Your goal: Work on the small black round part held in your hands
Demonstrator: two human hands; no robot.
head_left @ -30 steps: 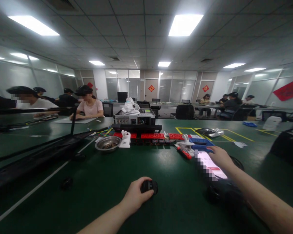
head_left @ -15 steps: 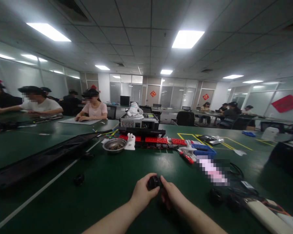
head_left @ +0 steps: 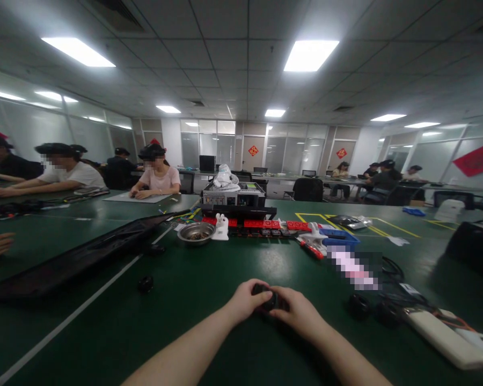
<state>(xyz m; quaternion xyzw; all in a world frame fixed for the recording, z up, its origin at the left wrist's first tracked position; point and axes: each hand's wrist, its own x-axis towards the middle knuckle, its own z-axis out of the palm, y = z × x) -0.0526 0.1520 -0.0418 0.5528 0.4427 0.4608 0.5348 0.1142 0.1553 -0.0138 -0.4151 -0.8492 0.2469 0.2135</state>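
Black part point(head_left: 268, 302) gripped between two hands above the green surface point(head_left: 209, 332)

The left hand point(head_left: 247, 301) and right hand point(head_left: 295, 310) both clasp it with their fingers; ahead sit a metal bowl point(head_left: 196, 234) of small pieces, a red-handled tool point(head_left: 312, 250) and a blue tray point(head_left: 341, 242).

Glossy green tabletop point(head_left: 209, 279); shiny metal bowl point(head_left: 196, 234) near 1 smooth white plastic rabbit-shaped figure point(head_left: 221, 227); matt black panel point(head_left: 76, 252) left.

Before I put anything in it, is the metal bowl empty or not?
Not empty: the metal bowl has small pieces in its bottom, too small to identify.
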